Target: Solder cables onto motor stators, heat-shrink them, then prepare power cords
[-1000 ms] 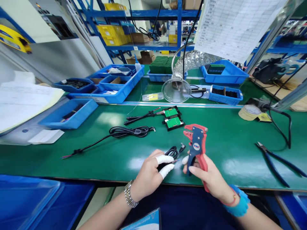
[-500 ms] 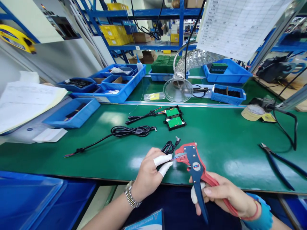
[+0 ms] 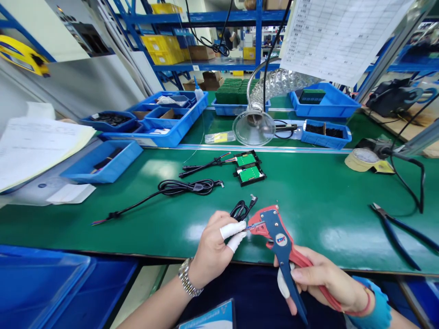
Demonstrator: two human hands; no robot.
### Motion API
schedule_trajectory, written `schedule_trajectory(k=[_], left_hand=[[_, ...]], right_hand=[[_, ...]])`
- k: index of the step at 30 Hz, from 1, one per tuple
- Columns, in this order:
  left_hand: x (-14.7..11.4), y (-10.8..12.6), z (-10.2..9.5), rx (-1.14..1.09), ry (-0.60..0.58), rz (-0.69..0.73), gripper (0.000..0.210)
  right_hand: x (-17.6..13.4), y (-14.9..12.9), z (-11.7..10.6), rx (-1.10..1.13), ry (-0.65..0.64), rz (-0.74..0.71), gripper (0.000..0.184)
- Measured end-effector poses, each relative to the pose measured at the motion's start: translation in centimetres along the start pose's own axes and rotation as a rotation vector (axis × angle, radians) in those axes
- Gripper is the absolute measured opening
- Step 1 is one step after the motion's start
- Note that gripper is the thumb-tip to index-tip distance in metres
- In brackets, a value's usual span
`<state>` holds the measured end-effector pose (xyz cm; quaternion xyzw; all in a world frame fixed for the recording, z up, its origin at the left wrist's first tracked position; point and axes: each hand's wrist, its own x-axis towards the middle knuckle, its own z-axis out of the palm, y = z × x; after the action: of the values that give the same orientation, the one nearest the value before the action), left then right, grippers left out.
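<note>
My left hand [image 3: 214,242], with white covers on the thumb and forefinger, pinches the wire end of a black cable [image 3: 240,210]. The cable's coil and plug lie just beyond my fingers. My right hand [image 3: 318,274] is wrapped around a red and blue wire stripper [image 3: 281,240], one handle under the thumb, the other against the fingers. Its jaws point left, close to my left fingertips, at the thin wires [image 3: 253,225]. Whether the blades grip the wires is too small to tell.
A second black cable [image 3: 187,187] lies coiled at left. Beyond it are two green circuit boards [image 3: 249,173] in black cases with wires. Cutting pliers [image 3: 394,233] rest at right. A clear fume hood [image 3: 254,129] and blue bins [image 3: 103,162] stand farther back.
The stripper's head has shifted slightly left and down onto the wires, and its blue handle has swung closer to the red one. My left hand has stayed in place.
</note>
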<state>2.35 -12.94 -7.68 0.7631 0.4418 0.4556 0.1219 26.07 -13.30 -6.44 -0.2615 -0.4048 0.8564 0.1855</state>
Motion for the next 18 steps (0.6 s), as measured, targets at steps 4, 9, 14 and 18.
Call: schedule_trajectory(k=[4, 9, 14, 18], left_hand=[[-0.1, -0.1, 0.1, 0.005, -0.002, 0.002, 0.027], [-0.4, -0.3, 0.1, 0.007, -0.010, -0.018, 0.025], [-0.1, -0.3, -0.4, -0.042, -0.084, -0.213, 0.015], [0.4, -0.1, -0.9, -0.119, -0.203, -0.440, 0.014]], right_hand=[[0.1, 1.0, 0.3, 0.072, 0.021, -0.003, 0.022], [0.8, 2.2, 0.8, 0.158, 0.154, -0.076, 0.019], [0.5, 1.5, 0.5, 0.135, 0.066, -0.101, 0.027], [-1.0, -0.6, -0.6, -0.223, 0.286, -0.124, 0.032]])
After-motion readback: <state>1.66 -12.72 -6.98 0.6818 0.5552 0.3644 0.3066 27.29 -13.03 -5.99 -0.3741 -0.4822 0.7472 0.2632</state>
